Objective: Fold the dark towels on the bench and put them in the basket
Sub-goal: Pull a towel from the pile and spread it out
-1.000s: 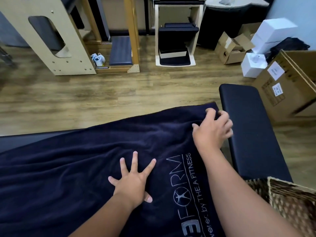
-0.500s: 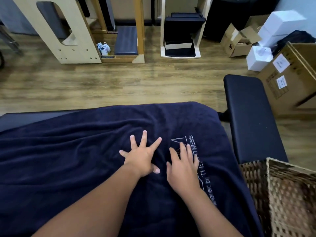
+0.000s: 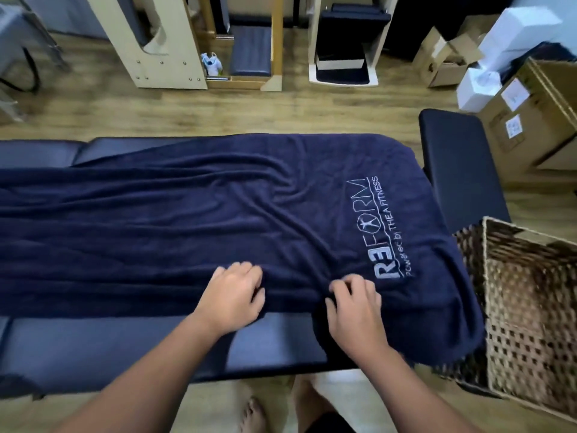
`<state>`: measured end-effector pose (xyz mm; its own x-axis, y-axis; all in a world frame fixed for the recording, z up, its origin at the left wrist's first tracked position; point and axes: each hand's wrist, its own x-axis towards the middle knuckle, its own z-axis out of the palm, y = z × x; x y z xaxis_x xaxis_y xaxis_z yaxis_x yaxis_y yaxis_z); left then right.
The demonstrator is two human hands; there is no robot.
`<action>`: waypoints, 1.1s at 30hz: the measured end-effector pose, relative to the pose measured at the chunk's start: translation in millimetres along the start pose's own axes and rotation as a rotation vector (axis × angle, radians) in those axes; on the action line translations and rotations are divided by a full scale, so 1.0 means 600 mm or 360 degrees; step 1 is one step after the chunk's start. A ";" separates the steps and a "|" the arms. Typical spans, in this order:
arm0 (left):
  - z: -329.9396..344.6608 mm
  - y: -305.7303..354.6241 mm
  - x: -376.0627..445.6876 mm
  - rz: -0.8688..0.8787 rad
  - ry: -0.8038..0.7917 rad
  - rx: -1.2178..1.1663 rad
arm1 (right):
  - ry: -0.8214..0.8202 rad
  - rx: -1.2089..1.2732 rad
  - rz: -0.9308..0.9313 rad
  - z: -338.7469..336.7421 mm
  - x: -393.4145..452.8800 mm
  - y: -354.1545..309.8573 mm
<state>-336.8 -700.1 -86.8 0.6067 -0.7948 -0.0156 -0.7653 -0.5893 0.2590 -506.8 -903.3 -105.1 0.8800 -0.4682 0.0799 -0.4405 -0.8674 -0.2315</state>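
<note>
A dark navy towel (image 3: 187, 214) with a white logo lies spread and wrinkled across the padded bench (image 3: 109, 345). Its right end droops over the bench's end. My left hand (image 3: 232, 295) sits at the towel's near edge with fingers curled into the cloth. My right hand (image 3: 354, 303) is a little to the right, its fingers curled and pinching the same near edge just below the logo. A woven wicker basket (image 3: 530, 307) stands on the floor right of the bench.
A second dark padded bench (image 3: 462, 164) stands at the right, beyond the basket. Cardboard boxes (image 3: 530, 120) and white boxes (image 3: 480, 85) are piled at the far right. Wooden exercise frames (image 3: 150, 42) line the far wall. My bare feet (image 3: 253, 414) show below the bench edge.
Both hands have drawn back from the towel's middle, where they lay flat, to its near edge and curled into the cloth. The view has tilted down toward the bench edge.
</note>
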 end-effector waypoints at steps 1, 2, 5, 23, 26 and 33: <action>0.001 -0.008 -0.033 0.0056 -0.0073 0.0058 | -0.0003 -0.0044 -0.0037 0.000 -0.019 -0.005; 0.003 -0.016 -0.063 0.0085 -0.0141 0.0135 | -0.0030 -0.0084 -0.0074 0.001 -0.037 -0.010; 0.009 -0.043 -0.121 0.0029 -0.0203 0.0332 | -0.0069 -0.0084 -0.0032 0.009 -0.068 -0.015; -0.045 -0.069 -0.111 -0.0562 -0.0504 -0.0091 | -0.0072 -0.0252 0.0260 0.002 -0.056 0.004; -0.061 -0.088 -0.121 -0.0600 -0.0651 -0.0406 | -0.0055 -0.0210 0.0143 0.001 -0.070 -0.011; -0.058 -0.061 -0.188 0.0313 -0.0215 0.0362 | -0.0819 -0.0196 -0.0246 -0.048 -0.162 -0.014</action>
<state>-369.8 -583.8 -61.0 0.4204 -0.8996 -0.1186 -0.9025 -0.4280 0.0476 -593.6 -855.3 -83.3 0.8957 -0.2179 -0.3877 -0.2897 -0.9473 -0.1370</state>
